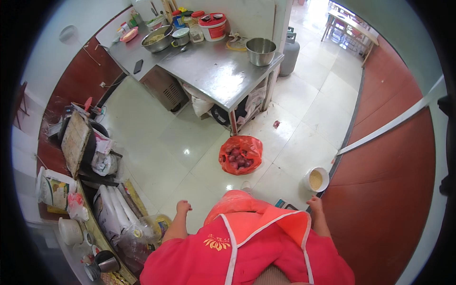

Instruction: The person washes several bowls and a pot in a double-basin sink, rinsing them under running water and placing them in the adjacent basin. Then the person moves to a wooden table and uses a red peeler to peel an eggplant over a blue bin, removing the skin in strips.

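Note:
My left hand (184, 206) hangs in the air at my left side, its fingers curled in with nothing visible in them. On the other side, my right hand (314, 203) is also curled and seems to hold nothing. It is nearest to a white bucket (307, 182) of pale, grain-like stuff, which stands on the floor by the red wall panel. In front of me an open red plastic bag (255, 146) sits on the floor, apart from both hands. Several dark red, round pieces of produce (236, 160) lie inside it; their kind is unclear.
A steel worktable (213, 71) ahead bears a steel pot (261, 52), a large bowl (156, 42) and a lidded red-and-white bucket (212, 29). A grey gas cylinder (289, 56) stands beside it. Bags, containers and a leaning board (76, 145) crowd the left side.

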{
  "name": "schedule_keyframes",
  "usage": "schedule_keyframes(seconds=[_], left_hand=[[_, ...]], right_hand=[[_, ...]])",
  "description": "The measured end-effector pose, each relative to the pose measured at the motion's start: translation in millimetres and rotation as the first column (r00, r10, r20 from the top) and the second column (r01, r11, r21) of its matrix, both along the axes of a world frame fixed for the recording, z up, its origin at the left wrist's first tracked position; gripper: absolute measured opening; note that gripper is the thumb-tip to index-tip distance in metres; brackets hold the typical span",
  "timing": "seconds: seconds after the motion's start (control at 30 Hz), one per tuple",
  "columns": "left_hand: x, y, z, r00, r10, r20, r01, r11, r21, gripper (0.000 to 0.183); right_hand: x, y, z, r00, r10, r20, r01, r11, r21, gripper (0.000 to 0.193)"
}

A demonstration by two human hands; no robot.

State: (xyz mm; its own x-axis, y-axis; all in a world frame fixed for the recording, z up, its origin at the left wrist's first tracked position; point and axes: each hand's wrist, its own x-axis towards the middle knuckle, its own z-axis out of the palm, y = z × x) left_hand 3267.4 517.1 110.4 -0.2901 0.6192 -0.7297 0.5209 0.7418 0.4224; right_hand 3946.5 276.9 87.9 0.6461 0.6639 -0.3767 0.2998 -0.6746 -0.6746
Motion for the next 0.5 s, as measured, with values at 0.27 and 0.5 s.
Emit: schedule_keyframes(seconds=[0.27,0.5], left_hand=[[190,209,44,0.954,-0.296,-0.043,0.287,0.869,0.404,0.05],[320,337,94,0.95,-0.312,-0.019,0.244,0.704,0.667,0.054]], right_hand=[[37,59,13,0.988,-0.03,-0.15,-0.017,0.954,-0.299,0.018],[142,68,-90,0.912,0.08,-0.403,-0.148,0.979,-0.142,0.03]])
